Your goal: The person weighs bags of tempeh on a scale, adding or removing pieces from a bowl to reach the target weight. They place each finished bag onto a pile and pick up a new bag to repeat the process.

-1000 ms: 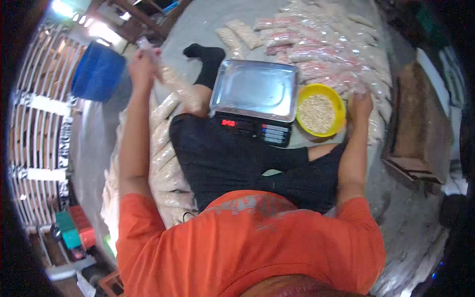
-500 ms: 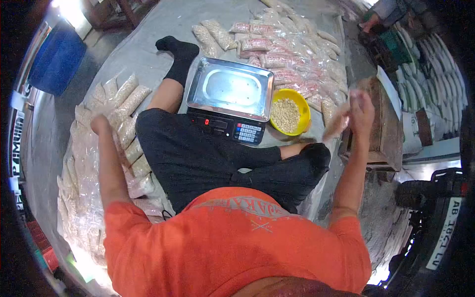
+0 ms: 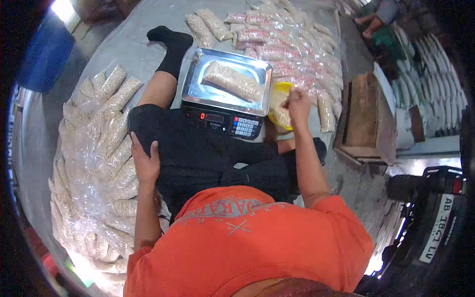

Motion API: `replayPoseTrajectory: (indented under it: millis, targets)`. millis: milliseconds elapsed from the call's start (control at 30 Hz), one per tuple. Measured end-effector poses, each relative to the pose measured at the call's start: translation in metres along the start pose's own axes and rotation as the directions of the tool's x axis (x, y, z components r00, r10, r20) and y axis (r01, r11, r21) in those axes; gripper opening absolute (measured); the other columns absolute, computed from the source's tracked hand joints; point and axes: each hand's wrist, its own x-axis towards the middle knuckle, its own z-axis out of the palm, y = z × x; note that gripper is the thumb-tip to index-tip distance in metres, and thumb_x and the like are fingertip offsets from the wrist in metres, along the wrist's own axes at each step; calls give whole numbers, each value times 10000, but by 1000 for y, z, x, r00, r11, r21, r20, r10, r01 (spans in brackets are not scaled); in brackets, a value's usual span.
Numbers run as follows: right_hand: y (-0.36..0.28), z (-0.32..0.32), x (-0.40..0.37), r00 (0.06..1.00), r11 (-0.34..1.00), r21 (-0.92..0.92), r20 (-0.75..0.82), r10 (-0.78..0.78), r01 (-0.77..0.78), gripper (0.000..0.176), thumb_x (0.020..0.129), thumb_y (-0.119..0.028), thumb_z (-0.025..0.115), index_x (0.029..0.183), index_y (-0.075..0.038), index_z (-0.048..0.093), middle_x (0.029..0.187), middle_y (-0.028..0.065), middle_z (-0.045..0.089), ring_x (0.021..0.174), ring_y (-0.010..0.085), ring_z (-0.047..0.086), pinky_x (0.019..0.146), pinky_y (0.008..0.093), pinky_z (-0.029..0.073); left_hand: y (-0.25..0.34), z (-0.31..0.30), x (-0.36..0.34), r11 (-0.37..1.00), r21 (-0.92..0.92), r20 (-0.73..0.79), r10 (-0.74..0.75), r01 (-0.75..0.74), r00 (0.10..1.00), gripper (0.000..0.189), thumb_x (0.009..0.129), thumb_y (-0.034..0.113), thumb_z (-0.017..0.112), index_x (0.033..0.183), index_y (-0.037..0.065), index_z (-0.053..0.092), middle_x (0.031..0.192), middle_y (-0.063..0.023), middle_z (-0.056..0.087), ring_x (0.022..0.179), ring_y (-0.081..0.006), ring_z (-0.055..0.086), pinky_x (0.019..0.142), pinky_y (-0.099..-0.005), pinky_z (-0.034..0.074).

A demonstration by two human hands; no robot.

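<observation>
A filled clear bag (image 3: 232, 81) lies slantwise on the metal tray of the scale (image 3: 195, 89), whose red display reads 0. My left hand (image 3: 145, 161) rests on my thigh with its thumb apart from the fingers and nothing in it. My right hand (image 3: 298, 105) is over the right side of the yellow bowl (image 3: 282, 87), fingers drawn together; what they hold, if anything, is too small to make out. Pale kernels (image 3: 282, 118) show in the bowl, partly hidden by that hand.
Many filled bags (image 3: 94, 163) are piled at the left. Red-printed bags (image 3: 287, 52) lie beyond the bowl. A wooden box (image 3: 366, 116) stands at the right. Another person's limb (image 3: 373, 22) shows at the upper right, near stacked sacks (image 3: 435, 79).
A filled bag now lies on the scale tray. My left hand has moved from the left pile to my thigh. My right hand has moved left to the bowl.
</observation>
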Motion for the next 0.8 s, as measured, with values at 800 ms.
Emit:
replayPoseTrajectory:
  millis: [800]
  targets:
    - [71,-130,154,961,806,-525,187,-205,274,313,940,-306,760,1148,-74,728,961,129,761,801,180,727,712,336,566,336,259,-14,682,-17,400,675,-732,620,484,842,344,771,1191,37,635,1219,-211,627,1113,-431,610,912,-513,504]
